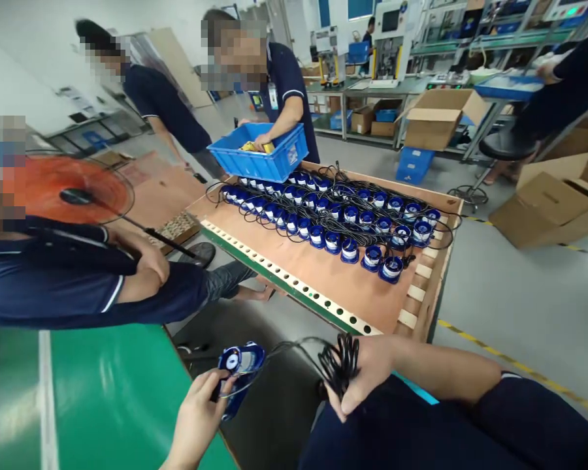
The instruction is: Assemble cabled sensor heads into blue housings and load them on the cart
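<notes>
Dark shirt (421,437) flanks right hand (360,378); blue bin (274,163) partly hides tray (338,290).

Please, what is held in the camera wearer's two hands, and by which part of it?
The left hand holds a blue device by its edge; the right hand holds a black cable by its coiled part.

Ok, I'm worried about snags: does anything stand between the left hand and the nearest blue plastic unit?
Nothing visible does: the left hand holds the blue plastic unit. A thin black cable runs from there to the looped black bundle in the right hand.
</notes>
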`<state>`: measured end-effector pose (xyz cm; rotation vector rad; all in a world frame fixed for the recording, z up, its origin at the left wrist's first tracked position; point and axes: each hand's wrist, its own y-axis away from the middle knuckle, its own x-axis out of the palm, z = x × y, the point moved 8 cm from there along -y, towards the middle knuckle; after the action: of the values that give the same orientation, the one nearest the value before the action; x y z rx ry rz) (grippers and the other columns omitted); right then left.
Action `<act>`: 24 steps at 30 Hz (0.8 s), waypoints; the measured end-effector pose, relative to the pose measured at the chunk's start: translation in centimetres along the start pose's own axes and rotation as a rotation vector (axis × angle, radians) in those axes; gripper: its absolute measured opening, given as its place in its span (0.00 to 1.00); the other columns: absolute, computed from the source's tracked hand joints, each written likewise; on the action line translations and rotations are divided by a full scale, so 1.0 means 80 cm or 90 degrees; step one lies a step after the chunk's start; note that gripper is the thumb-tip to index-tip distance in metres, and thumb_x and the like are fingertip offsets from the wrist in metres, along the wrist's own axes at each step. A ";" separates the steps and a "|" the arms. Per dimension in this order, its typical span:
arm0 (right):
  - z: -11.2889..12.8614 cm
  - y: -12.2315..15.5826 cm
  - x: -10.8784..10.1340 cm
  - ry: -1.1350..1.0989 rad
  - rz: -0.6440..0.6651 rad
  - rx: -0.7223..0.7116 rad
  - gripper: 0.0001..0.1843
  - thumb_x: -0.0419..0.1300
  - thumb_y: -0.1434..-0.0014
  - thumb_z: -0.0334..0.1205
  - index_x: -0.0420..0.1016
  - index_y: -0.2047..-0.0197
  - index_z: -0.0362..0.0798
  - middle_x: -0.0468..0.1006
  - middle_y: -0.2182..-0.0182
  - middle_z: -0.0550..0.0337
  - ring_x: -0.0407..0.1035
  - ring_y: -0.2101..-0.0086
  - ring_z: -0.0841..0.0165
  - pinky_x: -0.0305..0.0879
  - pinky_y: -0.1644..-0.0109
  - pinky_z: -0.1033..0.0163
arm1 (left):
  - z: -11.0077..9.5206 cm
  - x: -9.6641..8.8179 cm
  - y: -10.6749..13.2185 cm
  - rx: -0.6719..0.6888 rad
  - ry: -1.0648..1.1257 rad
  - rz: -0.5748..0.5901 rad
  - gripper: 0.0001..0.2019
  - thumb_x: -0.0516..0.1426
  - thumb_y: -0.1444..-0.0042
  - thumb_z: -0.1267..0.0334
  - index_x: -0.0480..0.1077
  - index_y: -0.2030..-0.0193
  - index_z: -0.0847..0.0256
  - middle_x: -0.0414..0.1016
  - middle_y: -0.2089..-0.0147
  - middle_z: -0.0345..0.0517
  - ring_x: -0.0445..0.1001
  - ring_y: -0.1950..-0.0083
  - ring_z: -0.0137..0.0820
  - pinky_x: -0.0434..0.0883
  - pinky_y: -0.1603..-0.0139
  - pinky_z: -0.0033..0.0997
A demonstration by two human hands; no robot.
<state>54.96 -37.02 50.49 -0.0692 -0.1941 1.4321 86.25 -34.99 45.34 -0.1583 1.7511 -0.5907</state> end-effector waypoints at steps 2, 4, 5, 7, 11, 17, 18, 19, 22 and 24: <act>0.024 -0.004 -0.021 -0.081 -0.028 -0.074 0.21 0.64 0.38 0.53 0.78 0.68 0.40 0.80 0.70 0.51 0.75 0.67 0.67 0.71 0.59 0.65 | -0.003 0.024 -0.026 0.048 0.046 0.028 0.12 0.55 0.33 0.51 0.73 0.57 0.55 0.77 0.57 0.46 0.78 0.57 0.35 0.76 0.56 0.32; 0.027 -0.009 -0.052 -0.174 -0.125 -0.099 0.20 0.64 0.39 0.53 0.75 0.68 0.41 0.80 0.72 0.51 0.75 0.70 0.65 0.72 0.64 0.64 | -0.005 0.045 -0.057 0.092 0.096 0.060 0.10 0.55 0.33 0.55 0.73 0.56 0.56 0.76 0.56 0.47 0.77 0.55 0.35 0.76 0.53 0.33; 0.023 -0.012 -0.068 -0.211 -0.185 -0.099 0.20 0.65 0.39 0.53 0.73 0.67 0.42 0.80 0.73 0.51 0.75 0.72 0.64 0.72 0.67 0.64 | -0.003 0.055 -0.074 0.112 0.118 0.074 0.09 0.55 0.33 0.56 0.73 0.56 0.56 0.76 0.56 0.47 0.77 0.54 0.35 0.76 0.53 0.33; 0.011 -0.017 -0.099 -0.243 -0.294 -0.077 0.20 0.65 0.40 0.53 0.71 0.66 0.42 0.79 0.74 0.52 0.75 0.75 0.64 0.71 0.72 0.63 | 0.010 0.072 -0.108 0.145 0.144 0.101 0.07 0.55 0.33 0.58 0.73 0.57 0.56 0.76 0.56 0.47 0.76 0.55 0.35 0.75 0.53 0.33; -0.006 -0.031 -0.149 -0.208 -0.443 0.032 0.21 0.67 0.41 0.53 0.70 0.65 0.43 0.78 0.74 0.55 0.74 0.77 0.65 0.73 0.74 0.63 | 0.062 0.099 -0.183 0.214 0.143 0.112 0.09 0.53 0.32 0.58 0.72 0.59 0.58 0.75 0.59 0.48 0.73 0.57 0.36 0.74 0.55 0.35; -0.007 -0.075 -0.191 -0.110 -0.503 0.252 0.22 0.70 0.45 0.55 0.69 0.64 0.45 0.79 0.72 0.56 0.75 0.73 0.65 0.75 0.67 0.61 | 0.167 0.141 -0.315 0.277 0.032 0.193 0.15 0.49 0.30 0.54 0.74 0.60 0.57 0.76 0.58 0.50 0.72 0.54 0.39 0.72 0.54 0.38; -0.005 -0.088 -0.197 -0.099 -0.492 0.274 0.22 0.70 0.45 0.55 0.69 0.65 0.46 0.79 0.72 0.57 0.75 0.72 0.65 0.74 0.66 0.61 | 0.186 0.147 -0.339 0.276 0.012 0.204 0.16 0.49 0.30 0.54 0.75 0.60 0.56 0.76 0.58 0.50 0.72 0.54 0.40 0.72 0.54 0.38; -0.001 -0.101 -0.205 -0.088 -0.477 0.289 0.21 0.69 0.45 0.54 0.69 0.65 0.46 0.78 0.72 0.58 0.75 0.72 0.66 0.73 0.66 0.62 | 0.204 0.152 -0.363 0.275 -0.003 0.210 0.16 0.48 0.30 0.54 0.75 0.61 0.56 0.75 0.58 0.50 0.72 0.54 0.40 0.72 0.53 0.38; 0.012 -0.144 -0.238 -0.030 -0.435 0.321 0.15 0.66 0.44 0.49 0.69 0.63 0.48 0.78 0.72 0.60 0.74 0.72 0.66 0.71 0.66 0.63 | 0.258 0.166 -0.433 0.262 -0.033 0.206 0.16 0.49 0.31 0.55 0.75 0.60 0.57 0.75 0.57 0.52 0.72 0.53 0.41 0.71 0.51 0.40; 0.022 -0.174 -0.267 0.038 -0.401 0.340 0.12 0.65 0.44 0.45 0.70 0.63 0.48 0.79 0.70 0.60 0.75 0.69 0.66 0.69 0.64 0.63 | 0.295 0.177 -0.474 0.244 -0.057 0.202 0.15 0.50 0.32 0.55 0.75 0.60 0.57 0.75 0.57 0.53 0.72 0.53 0.42 0.71 0.51 0.40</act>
<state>65.59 -60.20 52.59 0.3597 0.2082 0.8131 96.93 -80.55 47.14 0.3502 1.5046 -0.6601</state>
